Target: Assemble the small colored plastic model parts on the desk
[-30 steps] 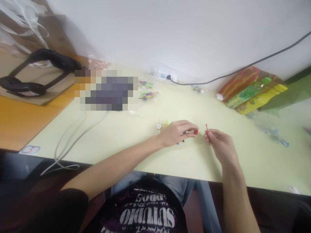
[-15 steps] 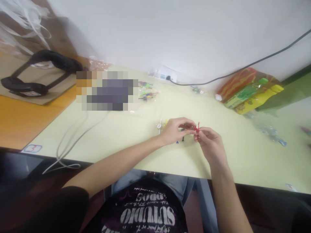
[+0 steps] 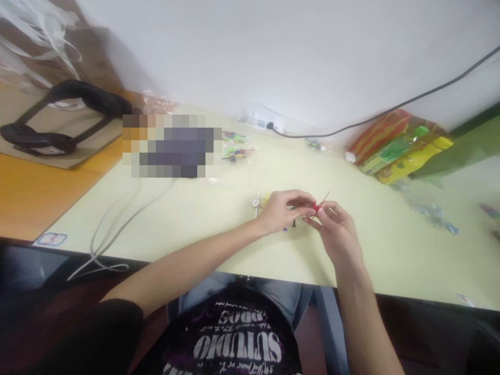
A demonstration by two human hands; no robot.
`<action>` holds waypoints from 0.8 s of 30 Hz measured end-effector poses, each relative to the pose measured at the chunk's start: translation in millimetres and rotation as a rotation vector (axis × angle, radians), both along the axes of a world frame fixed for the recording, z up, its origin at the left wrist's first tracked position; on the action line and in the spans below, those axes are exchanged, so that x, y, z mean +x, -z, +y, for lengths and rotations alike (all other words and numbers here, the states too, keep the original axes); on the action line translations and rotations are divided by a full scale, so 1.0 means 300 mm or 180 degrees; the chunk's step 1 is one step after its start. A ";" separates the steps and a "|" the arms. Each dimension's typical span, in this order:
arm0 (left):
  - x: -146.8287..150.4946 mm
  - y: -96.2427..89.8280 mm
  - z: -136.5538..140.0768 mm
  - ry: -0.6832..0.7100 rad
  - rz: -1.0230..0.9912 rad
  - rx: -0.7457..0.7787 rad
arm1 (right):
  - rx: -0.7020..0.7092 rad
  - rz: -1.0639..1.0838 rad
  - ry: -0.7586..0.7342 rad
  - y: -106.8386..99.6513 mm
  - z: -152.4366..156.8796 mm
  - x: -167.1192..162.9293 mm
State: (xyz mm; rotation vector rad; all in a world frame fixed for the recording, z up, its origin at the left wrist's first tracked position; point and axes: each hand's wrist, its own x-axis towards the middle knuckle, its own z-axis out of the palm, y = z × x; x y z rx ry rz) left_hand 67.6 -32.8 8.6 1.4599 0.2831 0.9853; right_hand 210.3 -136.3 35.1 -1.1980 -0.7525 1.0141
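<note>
Left hand: the left hand [image 3: 282, 211] rests low over the pale yellow-green surface [image 3: 195, 219], its fingertips pinched together on a small red plastic piece [image 3: 314, 208]; something small and dark lies half hidden under the palm

Right hand: the right hand [image 3: 336, 232] meets the left at the fingertips, pinching a thin red plastic stick [image 3: 324, 198] that points up and away from the knuckles

Where the piece is: between the two sets of fingertips, held just above the surface, not lying on it; whether stick and piece are already joined I cannot tell

Risk: the stick is thin and the grip is fingertip only, so a sideways push would likely bend it or flick it out of the pinch; a dropped part that size would be hard to find among the clutter beyond the hands

Small loose parts: white and yellow bits [image 3: 262, 199] lie just beyond the left wrist, touching the surface

Containers: clear plastic bags of coloured small parts [image 3: 236, 146] sit well beyond the left hand, contents green, red and yellow, too blurred to name; a crumpled clear bag [image 3: 427, 205] lies well to the right of the right hand, with something blue inside

Further right: bright orange, green and yellow packets [image 3: 398, 146] lean by the wall
</note>
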 end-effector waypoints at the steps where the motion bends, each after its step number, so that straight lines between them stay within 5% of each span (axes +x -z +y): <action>1: -0.001 -0.001 0.001 0.0022 -0.0011 0.0004 | -0.0011 0.0027 -0.0023 0.001 0.000 0.000; 11: 0.007 0.005 -0.003 0.0034 0.0020 0.0154 | -0.0210 -0.0115 -0.0218 0.000 -0.005 0.020; 24: 0.000 -0.003 0.006 0.0179 0.0291 0.1239 | -0.0382 -0.0760 -0.0354 -0.016 -0.056 0.112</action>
